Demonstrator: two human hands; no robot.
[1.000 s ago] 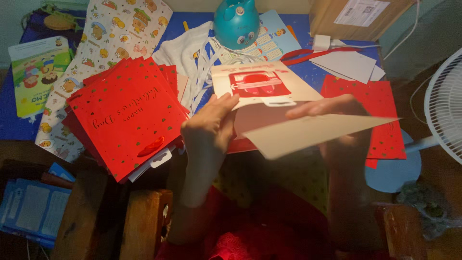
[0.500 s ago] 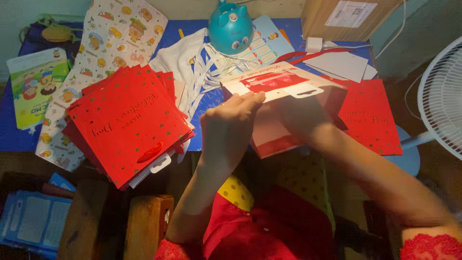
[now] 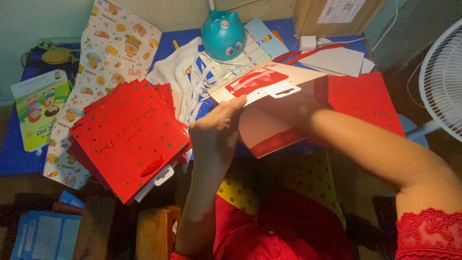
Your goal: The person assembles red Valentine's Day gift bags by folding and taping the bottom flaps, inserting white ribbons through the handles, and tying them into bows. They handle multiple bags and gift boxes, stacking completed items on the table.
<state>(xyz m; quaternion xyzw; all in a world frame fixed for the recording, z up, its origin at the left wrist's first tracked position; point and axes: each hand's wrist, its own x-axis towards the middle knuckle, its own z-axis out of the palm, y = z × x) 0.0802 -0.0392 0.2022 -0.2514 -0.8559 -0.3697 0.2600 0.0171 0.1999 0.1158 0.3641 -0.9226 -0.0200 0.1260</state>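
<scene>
A blue bench (image 3: 14, 159) carries a fanned stack of flat red gift bags (image 3: 127, 139) dotted with gold, glossy paper with cut-out handles. Above its middle, a half-opened pale paper bag (image 3: 269, 110) with a red base is gripped by the left hand (image 3: 216, 132) at its rim. The right hand (image 3: 288, 108) reaches inside it, its grip hidden.

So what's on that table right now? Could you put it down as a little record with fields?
Left hand: grips the near edge of the paper bag
Right hand: reaches into the bag, hidden from view
Bag: pink and red, open, tilted above the table
Left of it: stack of red bags with gold dots
Behind: teal round toy, white ribbons
Right edge: white fan
</scene>
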